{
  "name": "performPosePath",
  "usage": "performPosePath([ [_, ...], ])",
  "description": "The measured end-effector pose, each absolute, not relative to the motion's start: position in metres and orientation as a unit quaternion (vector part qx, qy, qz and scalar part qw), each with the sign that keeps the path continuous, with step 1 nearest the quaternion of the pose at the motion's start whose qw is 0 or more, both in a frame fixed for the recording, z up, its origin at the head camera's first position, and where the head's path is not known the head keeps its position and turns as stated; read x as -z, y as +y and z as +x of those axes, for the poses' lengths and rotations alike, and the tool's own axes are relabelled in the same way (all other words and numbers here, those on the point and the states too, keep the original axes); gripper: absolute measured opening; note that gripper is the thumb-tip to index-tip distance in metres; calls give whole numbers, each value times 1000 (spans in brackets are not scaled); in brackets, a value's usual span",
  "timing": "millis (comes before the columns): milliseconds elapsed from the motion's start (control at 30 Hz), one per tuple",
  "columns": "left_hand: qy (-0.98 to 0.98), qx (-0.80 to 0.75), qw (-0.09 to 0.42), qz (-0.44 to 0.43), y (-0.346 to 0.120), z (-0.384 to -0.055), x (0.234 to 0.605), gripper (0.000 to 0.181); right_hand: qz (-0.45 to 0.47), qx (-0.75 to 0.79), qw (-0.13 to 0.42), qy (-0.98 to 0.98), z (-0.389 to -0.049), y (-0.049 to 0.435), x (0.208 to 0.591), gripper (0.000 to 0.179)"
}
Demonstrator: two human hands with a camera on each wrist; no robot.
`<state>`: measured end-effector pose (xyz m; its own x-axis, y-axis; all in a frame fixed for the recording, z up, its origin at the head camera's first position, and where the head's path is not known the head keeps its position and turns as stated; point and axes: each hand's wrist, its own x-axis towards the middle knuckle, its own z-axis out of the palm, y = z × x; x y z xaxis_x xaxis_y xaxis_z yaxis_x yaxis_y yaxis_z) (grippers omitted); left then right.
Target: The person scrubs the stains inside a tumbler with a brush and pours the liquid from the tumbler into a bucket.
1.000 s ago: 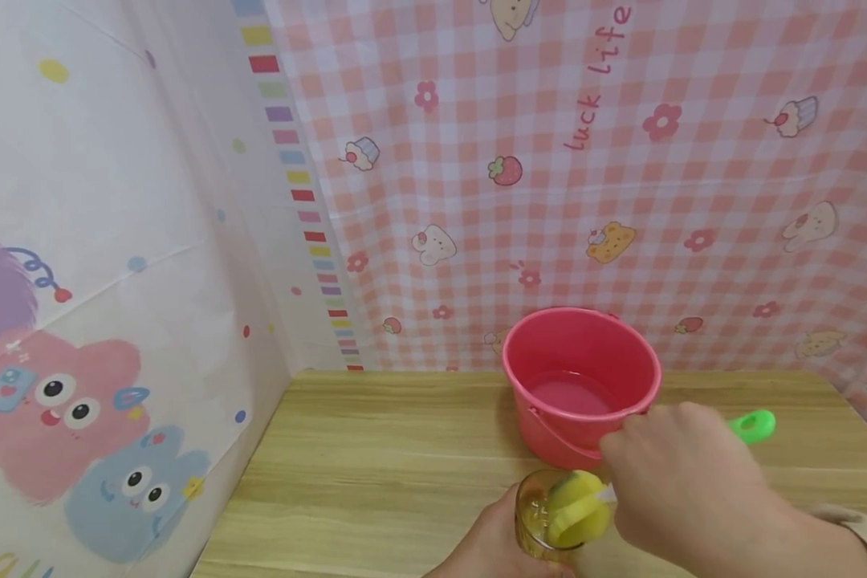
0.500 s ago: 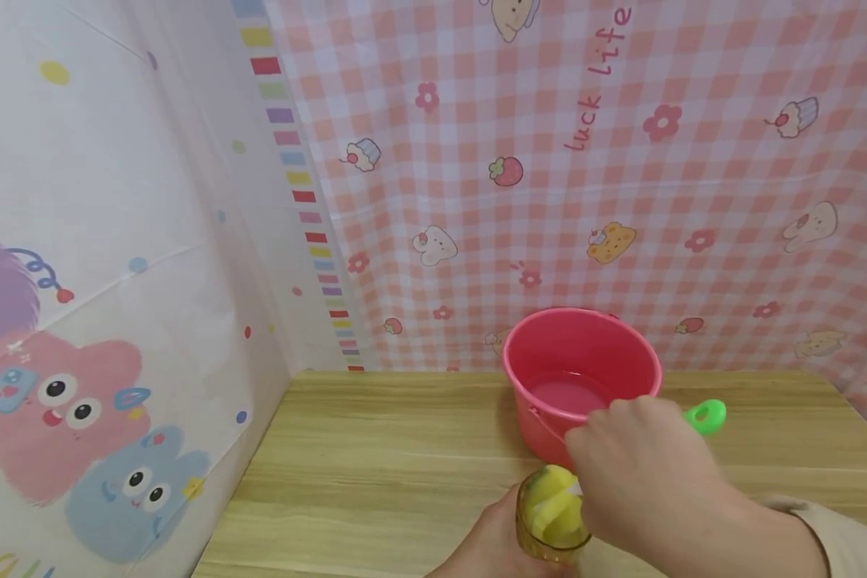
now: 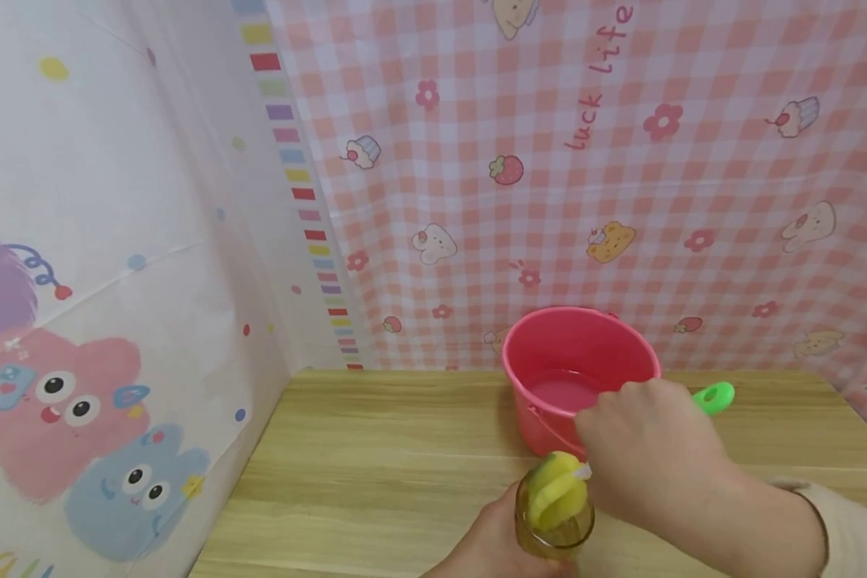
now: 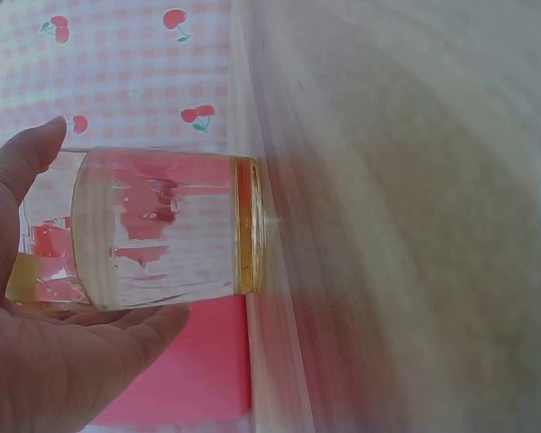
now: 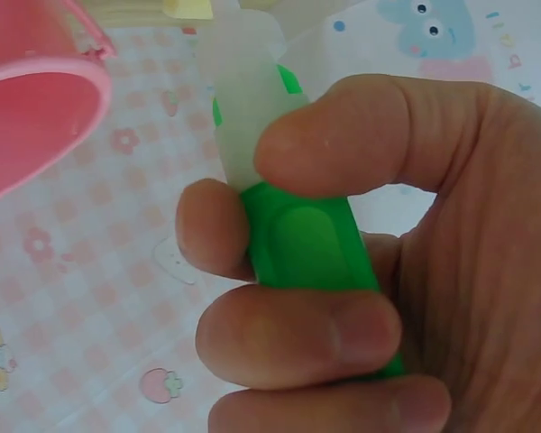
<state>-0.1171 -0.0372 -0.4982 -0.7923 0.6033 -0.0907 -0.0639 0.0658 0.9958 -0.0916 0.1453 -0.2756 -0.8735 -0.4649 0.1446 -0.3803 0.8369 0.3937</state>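
Note:
My left hand (image 3: 477, 539) grips an amber-tinted drinking glass (image 4: 176, 225) round its side, with the thumb on one side and fingers on the other. In my right hand (image 3: 653, 453) is a sponge cup brush, its green handle (image 5: 311, 239) wrapped by curled fingers and thumb. The handle's green end sticks out behind the fist in the head view. The brush's yellow sponge head (image 3: 555, 488) sits in the glass mouth, partly above the rim. Clear walls of the glass show smeared reflections in the left wrist view.
A pink bucket (image 3: 578, 349) stands just beyond the hands, with some clear liquid at its bottom and its handle hanging down in front. The wooden tabletop (image 3: 376, 466) runs back to a pink checked cloth (image 3: 448, 193). A white cartoon-print sheet (image 3: 173, 321) hangs at left.
My right hand shifted left, pushing the sponge deeper into the glass, then lifted slightly, so more sponge shows above the rim now. The left hand and glass stay nearly still.

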Motion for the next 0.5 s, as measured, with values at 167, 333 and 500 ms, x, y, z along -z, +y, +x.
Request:
performPosePath([
  [167,705,-637,236,205,-38,-119,498,83,222,159,141,-951,-94,159,282,40],
  [333,716,-625,209,229,-38,-119,499,87,222,138,151,-953,-94,171,286,37],
  [500,719,-622,198,240,-37,-119,499,88,210,107,139,-962,-91,181,290,37],
])
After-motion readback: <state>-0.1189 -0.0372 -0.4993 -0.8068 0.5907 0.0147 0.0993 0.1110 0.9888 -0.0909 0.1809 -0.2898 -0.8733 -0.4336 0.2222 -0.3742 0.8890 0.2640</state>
